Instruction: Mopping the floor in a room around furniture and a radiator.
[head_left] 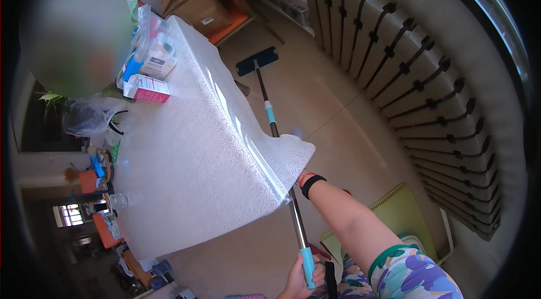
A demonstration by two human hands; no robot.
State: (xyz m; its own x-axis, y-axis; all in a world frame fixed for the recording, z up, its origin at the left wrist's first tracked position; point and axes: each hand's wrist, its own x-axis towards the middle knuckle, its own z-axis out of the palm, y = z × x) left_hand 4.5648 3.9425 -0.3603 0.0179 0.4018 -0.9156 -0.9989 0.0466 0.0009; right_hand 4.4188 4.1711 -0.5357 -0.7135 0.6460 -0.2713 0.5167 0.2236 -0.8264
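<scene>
My left hand (300, 277) grips the turquoise end of a long metal mop pole (297, 226), low in the view. The pole runs up past the table's draped corner to a flat dark mop head (257, 61) on the tiled floor. My right hand (302, 177), with bands at the wrist, reaches to the pole beside that corner; its fingers are hidden by the cloth. The white patterned tablecloth (189, 175) covers the table to the left of the pole, partly hiding it.
Boxes and packets (147, 87) and a plastic bag (90, 116) lie on the table. A cardboard box (194, 3) rests on an orange chair behind it. Dark iron bars (406, 68) line the right side. A green mat (394, 209) is near my right arm. The upper left is blurred.
</scene>
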